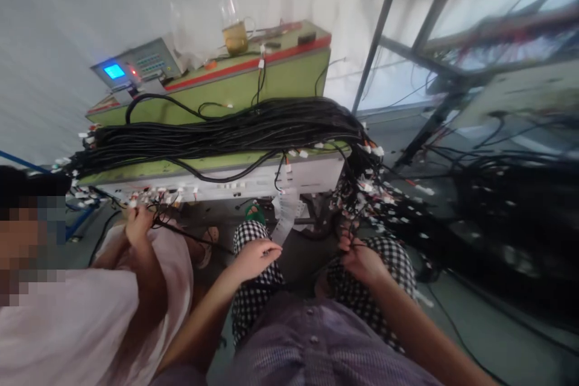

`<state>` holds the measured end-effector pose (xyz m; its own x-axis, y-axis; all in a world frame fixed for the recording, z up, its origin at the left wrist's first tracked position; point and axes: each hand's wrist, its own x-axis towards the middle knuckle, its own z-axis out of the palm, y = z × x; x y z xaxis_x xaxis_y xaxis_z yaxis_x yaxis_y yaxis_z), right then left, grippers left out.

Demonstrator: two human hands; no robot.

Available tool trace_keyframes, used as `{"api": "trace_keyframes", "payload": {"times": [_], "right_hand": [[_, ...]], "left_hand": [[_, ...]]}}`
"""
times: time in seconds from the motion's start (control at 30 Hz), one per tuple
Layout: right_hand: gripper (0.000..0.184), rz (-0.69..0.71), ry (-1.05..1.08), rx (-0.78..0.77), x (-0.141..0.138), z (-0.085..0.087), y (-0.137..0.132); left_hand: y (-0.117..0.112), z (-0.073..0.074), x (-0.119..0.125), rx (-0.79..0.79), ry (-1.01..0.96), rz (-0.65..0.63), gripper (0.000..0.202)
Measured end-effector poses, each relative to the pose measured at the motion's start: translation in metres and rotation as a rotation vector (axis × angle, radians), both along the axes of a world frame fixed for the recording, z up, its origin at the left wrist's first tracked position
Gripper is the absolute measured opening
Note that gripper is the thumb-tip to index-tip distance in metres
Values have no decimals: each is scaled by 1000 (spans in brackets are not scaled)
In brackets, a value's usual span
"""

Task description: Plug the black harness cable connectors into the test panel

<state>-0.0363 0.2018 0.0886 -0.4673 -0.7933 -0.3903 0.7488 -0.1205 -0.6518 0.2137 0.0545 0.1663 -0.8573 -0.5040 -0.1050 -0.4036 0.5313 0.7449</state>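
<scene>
My left hand (254, 258) hovers over my checked trouser knee, fingers pinched on a thin black wire that runs off to the left. My right hand (359, 259) is closed around black wires hanging from the right end of the cable bundle (235, 132). That thick bundle of black cables with white connectors lies across a green workbench (253, 81) in front of me. A strip of white labels (286, 214) hangs from the bench edge between my hands.
A co-worker sits at my left, a hand (138, 223) up at the connectors under the bench edge. A tester with a blue screen (136, 66) and a glass mug (236, 36) stand on the bench. A metal rack (434, 48) and more cable piles (497, 211) fill the right.
</scene>
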Motion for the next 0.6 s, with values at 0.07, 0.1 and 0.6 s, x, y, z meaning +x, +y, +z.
{"api": "trace_keyframes", "payload": {"times": [0.07, 0.1, 0.6], "right_hand": [[17, 37, -47, 25, 19, 2, 0], [21, 66, -62, 37, 29, 5, -1], [32, 489, 282, 7, 122, 36, -37]], "left_hand": [[2, -2, -2, 79, -3, 45, 29], [3, -2, -3, 102, -2, 54, 29], [-9, -12, -64, 782, 583, 613, 28]]}}
